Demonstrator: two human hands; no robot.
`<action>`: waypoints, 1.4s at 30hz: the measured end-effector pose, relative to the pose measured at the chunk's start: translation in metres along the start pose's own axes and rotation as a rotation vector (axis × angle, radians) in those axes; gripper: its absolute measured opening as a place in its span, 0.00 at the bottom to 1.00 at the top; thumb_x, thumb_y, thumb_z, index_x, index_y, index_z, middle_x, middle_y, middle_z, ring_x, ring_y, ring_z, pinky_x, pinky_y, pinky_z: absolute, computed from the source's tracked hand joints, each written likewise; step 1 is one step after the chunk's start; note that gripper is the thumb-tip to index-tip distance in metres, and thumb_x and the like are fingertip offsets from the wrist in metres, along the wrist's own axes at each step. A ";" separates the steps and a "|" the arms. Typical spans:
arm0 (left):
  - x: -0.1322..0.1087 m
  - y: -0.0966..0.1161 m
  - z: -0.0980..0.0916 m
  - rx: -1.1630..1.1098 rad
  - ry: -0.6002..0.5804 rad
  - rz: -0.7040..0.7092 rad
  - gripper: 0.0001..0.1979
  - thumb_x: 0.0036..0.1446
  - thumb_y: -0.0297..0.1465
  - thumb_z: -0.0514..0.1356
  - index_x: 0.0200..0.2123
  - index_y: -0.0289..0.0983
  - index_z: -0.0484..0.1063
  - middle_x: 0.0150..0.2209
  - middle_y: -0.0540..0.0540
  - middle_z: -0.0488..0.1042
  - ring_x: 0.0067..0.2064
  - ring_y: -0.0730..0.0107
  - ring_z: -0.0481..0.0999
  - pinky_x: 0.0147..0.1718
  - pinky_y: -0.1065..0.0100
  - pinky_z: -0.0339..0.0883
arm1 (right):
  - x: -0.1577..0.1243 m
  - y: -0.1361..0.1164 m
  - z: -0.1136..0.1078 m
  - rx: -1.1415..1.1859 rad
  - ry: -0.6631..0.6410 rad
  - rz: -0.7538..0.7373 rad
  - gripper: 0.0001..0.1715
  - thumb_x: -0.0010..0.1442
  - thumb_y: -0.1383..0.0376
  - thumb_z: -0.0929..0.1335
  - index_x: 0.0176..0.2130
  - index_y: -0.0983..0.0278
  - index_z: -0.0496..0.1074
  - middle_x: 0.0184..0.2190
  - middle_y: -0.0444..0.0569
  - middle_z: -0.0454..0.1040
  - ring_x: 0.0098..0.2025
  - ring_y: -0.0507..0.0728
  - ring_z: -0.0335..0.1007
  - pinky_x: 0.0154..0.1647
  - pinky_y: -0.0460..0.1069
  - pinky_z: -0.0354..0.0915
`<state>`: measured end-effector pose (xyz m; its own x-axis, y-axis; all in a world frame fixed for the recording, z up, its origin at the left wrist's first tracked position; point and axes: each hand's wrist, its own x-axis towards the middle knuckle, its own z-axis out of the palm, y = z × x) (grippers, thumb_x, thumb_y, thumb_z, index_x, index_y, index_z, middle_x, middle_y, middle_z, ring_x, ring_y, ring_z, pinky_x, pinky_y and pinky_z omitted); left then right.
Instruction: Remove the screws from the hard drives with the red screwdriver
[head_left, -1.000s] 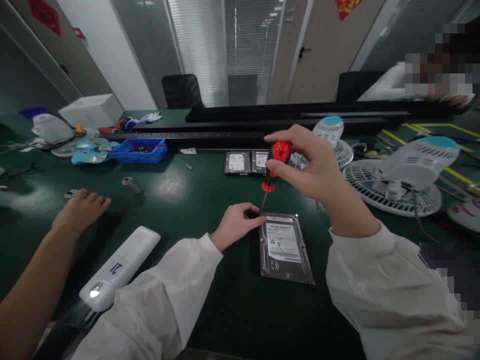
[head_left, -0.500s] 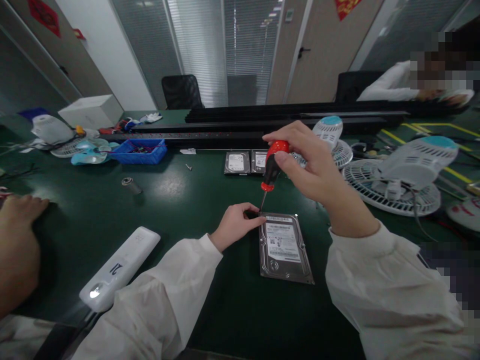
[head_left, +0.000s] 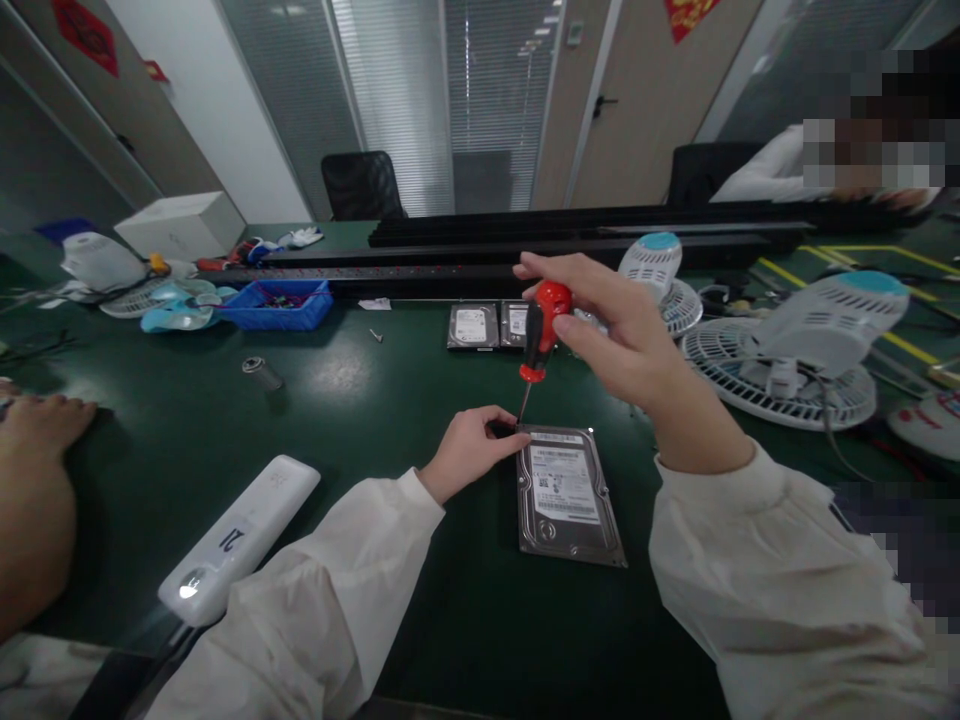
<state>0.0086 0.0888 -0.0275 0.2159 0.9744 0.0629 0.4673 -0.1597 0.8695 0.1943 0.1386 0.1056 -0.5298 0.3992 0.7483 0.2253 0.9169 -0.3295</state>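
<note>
A silver hard drive [head_left: 566, 485] with a white label lies flat on the green table. My left hand [head_left: 476, 450] grips its far left corner, thumb on top and fingers at the edge. In my right hand [head_left: 611, 325] is a red and black screwdriver [head_left: 538, 335], held nearly upright, thumb against the handle and forefinger stretched over it. The shaft slants down to that same corner beside my left fingertips. Its very tip and any screw there are too small to make out.
Two more hard drives [head_left: 474, 326] lie farther back. Left are a metal cylinder [head_left: 262, 373], a blue tray [head_left: 277, 305] and a white device [head_left: 240, 540] marked 21. White fans [head_left: 780, 375] stand right. Another person's hand [head_left: 49, 425] rests far left; someone sits back right.
My right fingers have shifted slightly around the screwdriver handle and stretch out a little more. My left hand and the hard drive stay in place.
</note>
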 end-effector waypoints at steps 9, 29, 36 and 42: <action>0.001 -0.002 0.002 -0.002 0.017 0.013 0.15 0.57 0.40 0.70 0.42 0.36 0.81 0.36 0.47 0.82 0.32 0.67 0.76 0.32 0.67 0.67 | 0.000 0.000 0.002 -0.109 0.001 0.047 0.28 0.66 0.58 0.69 0.63 0.58 0.70 0.50 0.53 0.77 0.48 0.60 0.75 0.45 0.57 0.77; 0.000 0.000 0.000 -0.003 0.002 0.000 0.15 0.58 0.40 0.69 0.43 0.36 0.81 0.37 0.46 0.82 0.33 0.66 0.77 0.32 0.67 0.67 | 0.000 0.000 0.003 -0.125 0.065 0.088 0.22 0.62 0.59 0.72 0.54 0.60 0.75 0.46 0.50 0.80 0.41 0.58 0.77 0.42 0.54 0.77; 0.001 0.000 0.000 -0.012 -0.001 0.003 0.15 0.58 0.40 0.69 0.43 0.36 0.81 0.37 0.46 0.82 0.32 0.67 0.77 0.32 0.67 0.67 | 0.001 0.005 0.007 -0.069 0.057 0.061 0.21 0.62 0.60 0.72 0.54 0.59 0.74 0.51 0.50 0.78 0.46 0.58 0.76 0.42 0.53 0.75; 0.000 0.000 0.000 -0.002 0.011 0.015 0.14 0.58 0.40 0.69 0.42 0.36 0.81 0.37 0.47 0.82 0.31 0.68 0.75 0.31 0.67 0.65 | 0.000 0.002 0.004 -0.137 0.061 0.071 0.18 0.66 0.55 0.68 0.53 0.58 0.75 0.46 0.52 0.77 0.44 0.60 0.74 0.40 0.55 0.74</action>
<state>0.0091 0.0888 -0.0276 0.2134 0.9735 0.0818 0.4627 -0.1744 0.8692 0.1915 0.1403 0.1033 -0.4586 0.4589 0.7610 0.3722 0.8768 -0.3044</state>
